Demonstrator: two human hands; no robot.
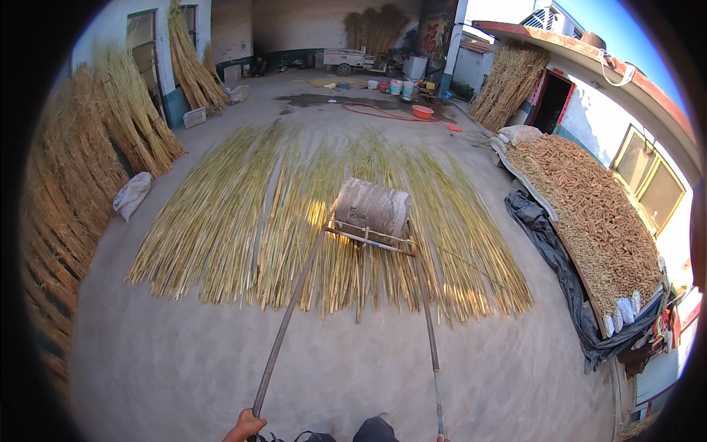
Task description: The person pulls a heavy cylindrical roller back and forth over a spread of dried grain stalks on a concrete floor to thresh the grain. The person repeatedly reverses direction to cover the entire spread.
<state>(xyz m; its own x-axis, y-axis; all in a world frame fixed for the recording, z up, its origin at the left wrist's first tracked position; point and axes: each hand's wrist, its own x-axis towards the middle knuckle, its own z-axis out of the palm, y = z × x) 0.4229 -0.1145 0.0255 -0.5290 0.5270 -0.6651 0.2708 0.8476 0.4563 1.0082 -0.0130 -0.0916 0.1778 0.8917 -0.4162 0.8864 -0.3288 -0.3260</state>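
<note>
A grey stone roller [372,208] rests on a wide layer of yellow reed stalks [243,214] spread over the concrete yard. A wooden frame at the roller's near side joins two long poles that run back toward me. My left hand [244,426] is closed around the end of the left pole [287,317] at the bottom edge. The right pole [429,331] reaches the lower edge, where only a sliver of my right hand [442,438] shows, so its grip is unclear. A dark shoe tip [375,429] sits between the poles.
Bundles of reeds [88,147] lean along the left wall and at the far end. A long heap of brown corn cobs [589,199] on a dark tarp lines the right wall. A white sack [132,193], an orange basin [423,111], buckets and a small cart stand farther back.
</note>
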